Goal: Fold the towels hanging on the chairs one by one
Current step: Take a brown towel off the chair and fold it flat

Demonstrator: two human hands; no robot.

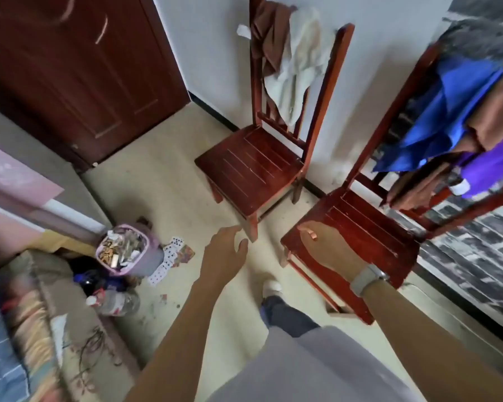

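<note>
Two red wooden chairs stand by the white wall. The far chair (250, 169) has a white towel (299, 62) and a brown towel (269, 36) draped over its backrest. The near chair (357, 236) on the right carries a blue towel (445, 111), a grey towel (482, 39), a brown towel (494, 111) and a purple towel (494, 166) on its back. My left hand (224, 250) hovers over the floor between the chairs, fingers relaxed, holding nothing. My right hand (325, 245) is stretched over the near chair's seat front, empty, with a watch on the wrist.
A pink waste bin (128, 250) full of rubbish stands at the left with playing cards (172, 256) scattered on the floor beside it. Bottles (114, 303) lie next to a patterned sofa (35, 314). A dark wardrobe (70, 68) fills the back left. My foot (270, 285) is on the floor.
</note>
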